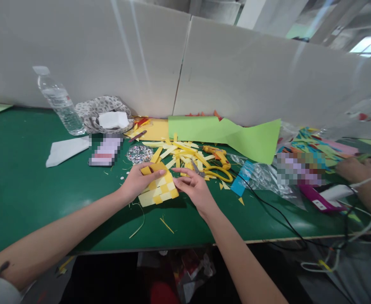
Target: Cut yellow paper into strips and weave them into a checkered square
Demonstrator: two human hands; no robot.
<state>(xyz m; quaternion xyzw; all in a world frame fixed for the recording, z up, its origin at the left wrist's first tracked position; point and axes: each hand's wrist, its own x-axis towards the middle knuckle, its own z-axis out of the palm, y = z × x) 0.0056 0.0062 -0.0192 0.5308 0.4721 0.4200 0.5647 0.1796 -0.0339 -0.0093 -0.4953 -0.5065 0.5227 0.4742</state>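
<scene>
A mat woven from pale and deep yellow paper strips (162,192) is held just above the green table. My left hand (139,179) grips its upper left part, thumb on top and a strip bent up under the fingers. At its right edge, my right hand (195,188) has thumb and forefinger tips closed on the paper, the other fingers curled. Behind the mat lies a heap of loose yellow paper strips (185,150). Yellow-handled scissors (219,174) rest beside the heap, close to my right hand. A yellow glue gun (219,156) lies just beyond them.
A clear bag of small confetti-like bits (139,153), a phone (106,151) and a water bottle (60,103) stand or lie leftward. Green paper (223,133) leans near the partition. A black cable (268,207) crosses rightward. Another person's hands (356,173) are at far right.
</scene>
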